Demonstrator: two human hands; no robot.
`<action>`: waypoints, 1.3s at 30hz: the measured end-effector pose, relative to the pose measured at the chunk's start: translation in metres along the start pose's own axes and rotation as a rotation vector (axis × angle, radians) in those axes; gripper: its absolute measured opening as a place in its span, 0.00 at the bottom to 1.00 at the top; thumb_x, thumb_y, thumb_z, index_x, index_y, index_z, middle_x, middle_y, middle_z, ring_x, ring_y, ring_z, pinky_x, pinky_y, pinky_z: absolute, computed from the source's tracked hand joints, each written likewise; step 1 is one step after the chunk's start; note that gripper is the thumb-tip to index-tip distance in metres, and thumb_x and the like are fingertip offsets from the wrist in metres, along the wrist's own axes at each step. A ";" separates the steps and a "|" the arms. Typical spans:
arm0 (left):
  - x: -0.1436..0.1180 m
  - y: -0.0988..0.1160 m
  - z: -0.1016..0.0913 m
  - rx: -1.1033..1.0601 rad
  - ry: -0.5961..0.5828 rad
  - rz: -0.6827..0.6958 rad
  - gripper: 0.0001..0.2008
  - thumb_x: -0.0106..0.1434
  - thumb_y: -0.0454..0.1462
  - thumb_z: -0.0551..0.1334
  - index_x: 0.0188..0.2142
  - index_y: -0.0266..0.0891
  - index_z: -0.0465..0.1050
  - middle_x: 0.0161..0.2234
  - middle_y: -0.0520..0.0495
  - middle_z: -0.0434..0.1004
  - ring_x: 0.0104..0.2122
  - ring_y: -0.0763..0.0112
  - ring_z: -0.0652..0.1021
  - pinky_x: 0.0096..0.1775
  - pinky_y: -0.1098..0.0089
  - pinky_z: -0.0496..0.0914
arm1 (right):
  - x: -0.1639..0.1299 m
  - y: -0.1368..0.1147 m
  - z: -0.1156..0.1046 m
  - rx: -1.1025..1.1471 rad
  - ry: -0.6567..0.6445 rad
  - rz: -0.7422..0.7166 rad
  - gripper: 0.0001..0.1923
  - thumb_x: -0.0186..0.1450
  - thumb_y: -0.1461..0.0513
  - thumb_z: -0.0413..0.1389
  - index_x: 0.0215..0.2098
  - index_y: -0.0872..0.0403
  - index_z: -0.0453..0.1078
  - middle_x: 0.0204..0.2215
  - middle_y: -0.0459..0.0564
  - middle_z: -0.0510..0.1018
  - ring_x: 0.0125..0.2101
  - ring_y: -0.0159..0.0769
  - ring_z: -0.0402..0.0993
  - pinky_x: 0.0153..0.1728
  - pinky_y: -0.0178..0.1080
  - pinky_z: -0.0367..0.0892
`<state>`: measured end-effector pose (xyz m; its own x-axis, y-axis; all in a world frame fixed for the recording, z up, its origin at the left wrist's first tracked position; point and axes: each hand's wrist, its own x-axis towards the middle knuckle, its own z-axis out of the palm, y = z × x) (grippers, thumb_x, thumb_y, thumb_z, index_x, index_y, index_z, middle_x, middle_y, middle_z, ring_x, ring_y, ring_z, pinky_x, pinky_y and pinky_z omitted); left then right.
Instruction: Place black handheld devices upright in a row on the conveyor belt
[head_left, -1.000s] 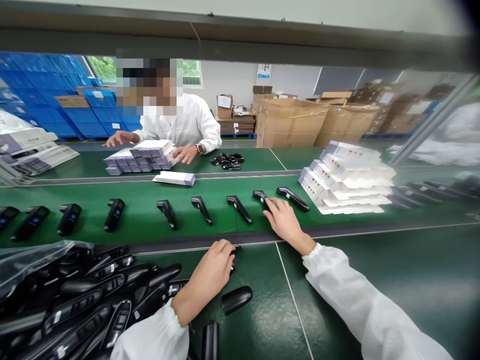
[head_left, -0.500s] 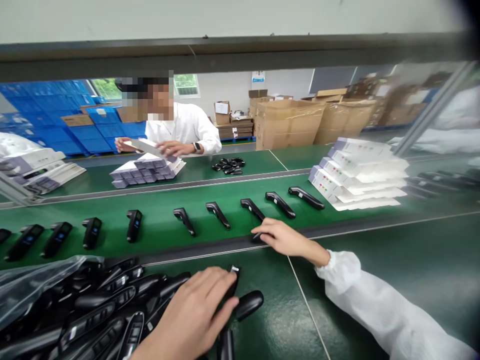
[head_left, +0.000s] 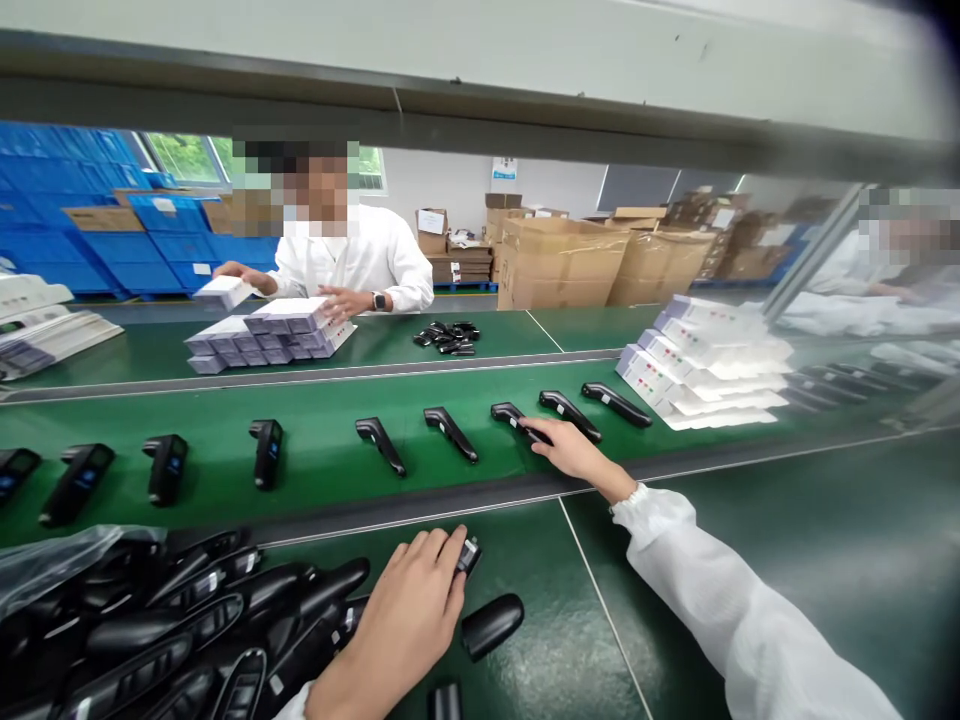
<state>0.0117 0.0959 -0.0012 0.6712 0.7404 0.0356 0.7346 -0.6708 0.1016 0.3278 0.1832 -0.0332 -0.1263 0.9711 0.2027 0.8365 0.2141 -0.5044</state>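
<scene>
My right hand (head_left: 571, 450) reaches over the green belt, its fingers closed at the handle end of a black handheld device with an angled head (head_left: 507, 412). Its palm hides part of that handle. Lower down, my left hand (head_left: 420, 600) is wrapped over another black device (head_left: 469, 556), of which only the end with a small light label shows. Just right of my left hand lies a loose black rounded cover (head_left: 493, 626). Left of it is a pile of black device parts (head_left: 180, 620). More angled devices (head_left: 381, 446) lie in a row along the belt.
White cartons (head_left: 697, 370) are stacked on the belt at right. Across it, a co-worker (head_left: 360, 260) handles small boxes (head_left: 262, 335) beside a heap of black items (head_left: 448, 337). A clear plastic bag (head_left: 67, 560) edges the pile. A metal beam (head_left: 450, 115) crosses above.
My right hand has moved from the belt's near edge up onto the device's handle. My left hand stays over its device. The co-worker has moved a box to the left. The view has shifted slightly.
</scene>
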 end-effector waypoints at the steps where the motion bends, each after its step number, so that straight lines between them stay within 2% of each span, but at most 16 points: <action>1: -0.001 -0.002 0.002 -0.026 0.026 -0.001 0.23 0.70 0.32 0.46 0.62 0.36 0.60 0.48 0.40 0.75 0.45 0.57 0.76 0.46 0.56 0.72 | -0.001 0.003 0.004 -0.036 0.007 0.035 0.27 0.65 0.67 0.54 0.63 0.56 0.61 0.55 0.60 0.72 0.55 0.46 0.69 0.56 0.46 0.63; 3: -0.002 -0.005 0.006 -0.073 0.099 0.014 0.23 0.70 0.31 0.45 0.63 0.38 0.59 0.51 0.40 0.72 0.47 0.59 0.75 0.48 0.58 0.71 | -0.003 0.008 0.010 -0.125 0.038 0.101 0.28 0.66 0.68 0.52 0.64 0.60 0.58 0.54 0.64 0.72 0.54 0.48 0.69 0.54 0.46 0.64; 5: -0.002 -0.005 0.006 -0.100 0.150 0.042 0.19 0.71 0.35 0.47 0.59 0.40 0.64 0.54 0.40 0.70 0.50 0.57 0.73 0.48 0.58 0.71 | -0.003 0.012 0.014 -0.202 0.073 0.126 0.23 0.67 0.68 0.50 0.60 0.63 0.63 0.51 0.65 0.74 0.52 0.48 0.71 0.53 0.46 0.65; 7: 0.000 -0.004 0.005 -0.095 0.145 0.067 0.16 0.71 0.39 0.50 0.52 0.40 0.69 0.52 0.40 0.71 0.49 0.53 0.73 0.46 0.56 0.72 | -0.001 0.016 0.016 -0.233 0.098 0.129 0.19 0.68 0.67 0.50 0.57 0.63 0.66 0.49 0.64 0.74 0.50 0.47 0.71 0.52 0.45 0.65; 10: 0.005 -0.004 0.004 -0.133 0.114 0.075 0.14 0.70 0.36 0.50 0.47 0.39 0.72 0.45 0.40 0.74 0.46 0.54 0.74 0.46 0.54 0.72 | 0.001 0.016 0.013 -0.237 0.121 0.135 0.19 0.70 0.65 0.49 0.57 0.63 0.65 0.49 0.65 0.74 0.50 0.49 0.71 0.52 0.48 0.64; 13: 0.012 -0.005 0.004 -0.453 0.164 -0.022 0.12 0.71 0.35 0.49 0.45 0.40 0.71 0.44 0.44 0.75 0.44 0.61 0.76 0.48 0.58 0.73 | -0.003 -0.002 0.004 -0.167 0.270 0.104 0.21 0.70 0.59 0.50 0.59 0.61 0.65 0.56 0.67 0.69 0.56 0.56 0.63 0.55 0.57 0.59; 15: 0.018 -0.004 0.004 -0.782 0.200 -0.144 0.09 0.70 0.39 0.52 0.44 0.41 0.69 0.42 0.47 0.75 0.41 0.66 0.78 0.45 0.63 0.75 | -0.014 -0.027 -0.001 0.063 0.271 0.006 0.22 0.69 0.56 0.53 0.59 0.56 0.66 0.58 0.63 0.67 0.58 0.54 0.61 0.57 0.57 0.59; 19: 0.030 0.004 0.003 -1.259 0.219 -0.241 0.10 0.68 0.43 0.55 0.43 0.40 0.64 0.43 0.48 0.74 0.42 0.68 0.79 0.45 0.64 0.77 | -0.042 -0.091 0.010 0.799 -0.154 -0.130 0.20 0.65 0.52 0.59 0.53 0.51 0.71 0.48 0.52 0.77 0.48 0.41 0.73 0.50 0.46 0.69; 21: 0.032 0.010 0.001 -1.300 0.232 -0.234 0.10 0.69 0.42 0.54 0.45 0.40 0.63 0.45 0.46 0.73 0.43 0.68 0.79 0.47 0.62 0.77 | -0.049 -0.111 0.021 1.032 -0.202 -0.066 0.18 0.63 0.52 0.61 0.47 0.52 0.73 0.43 0.50 0.79 0.44 0.39 0.75 0.48 0.44 0.69; 23: 0.028 0.014 -0.003 -1.160 0.274 -0.226 0.12 0.68 0.41 0.54 0.49 0.41 0.60 0.49 0.43 0.71 0.47 0.65 0.77 0.49 0.59 0.75 | -0.046 -0.112 0.027 1.093 -0.150 0.007 0.16 0.62 0.53 0.62 0.44 0.52 0.73 0.40 0.49 0.79 0.41 0.38 0.75 0.47 0.43 0.70; 25: 0.019 0.020 -0.010 -0.866 0.264 -0.167 0.18 0.67 0.40 0.57 0.55 0.42 0.59 0.54 0.41 0.67 0.52 0.60 0.73 0.52 0.55 0.72 | -0.036 -0.095 0.028 0.949 -0.033 0.037 0.16 0.62 0.54 0.62 0.45 0.52 0.73 0.39 0.49 0.78 0.41 0.38 0.75 0.47 0.43 0.69; 27: 0.007 0.027 -0.015 -0.539 0.133 -0.042 0.23 0.63 0.40 0.62 0.56 0.44 0.61 0.54 0.41 0.67 0.54 0.54 0.70 0.52 0.52 0.70 | -0.022 -0.070 0.024 0.653 0.111 0.031 0.13 0.63 0.56 0.59 0.45 0.52 0.73 0.41 0.50 0.77 0.43 0.40 0.74 0.48 0.45 0.68; 29: -0.004 0.035 -0.015 -0.294 -0.024 0.083 0.21 0.61 0.41 0.64 0.53 0.44 0.66 0.50 0.41 0.69 0.50 0.51 0.72 0.49 0.50 0.70 | -0.008 -0.047 0.022 0.353 0.182 0.016 0.12 0.66 0.60 0.56 0.47 0.52 0.72 0.45 0.52 0.76 0.46 0.41 0.72 0.51 0.46 0.67; 31: -0.010 0.043 -0.012 -0.144 -0.095 0.133 0.16 0.62 0.37 0.63 0.50 0.42 0.69 0.47 0.41 0.71 0.46 0.51 0.73 0.46 0.50 0.72 | 0.003 -0.032 0.027 0.119 0.168 0.028 0.16 0.67 0.64 0.52 0.53 0.53 0.69 0.48 0.55 0.74 0.49 0.42 0.71 0.52 0.45 0.66; 35: -0.006 0.043 -0.006 -0.089 -0.086 0.104 0.13 0.64 0.30 0.56 0.47 0.40 0.69 0.43 0.43 0.72 0.43 0.55 0.75 0.44 0.53 0.73 | 0.018 -0.027 0.045 -0.228 0.131 0.090 0.19 0.68 0.67 0.50 0.56 0.63 0.66 0.44 0.63 0.72 0.47 0.47 0.70 0.50 0.46 0.66; 39: 0.007 0.024 -0.010 -0.183 0.040 0.041 0.16 0.68 0.32 0.55 0.54 0.41 0.64 0.49 0.43 0.72 0.47 0.57 0.74 0.49 0.57 0.72 | 0.023 -0.030 0.045 -0.285 0.147 0.105 0.17 0.69 0.65 0.48 0.54 0.63 0.67 0.42 0.64 0.72 0.46 0.49 0.69 0.50 0.49 0.65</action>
<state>0.0330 0.0852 0.0113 0.6933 0.7159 0.0824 0.6738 -0.6846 0.2782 0.2754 0.2038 -0.0510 0.0297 0.9561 0.2915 0.9588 0.0552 -0.2786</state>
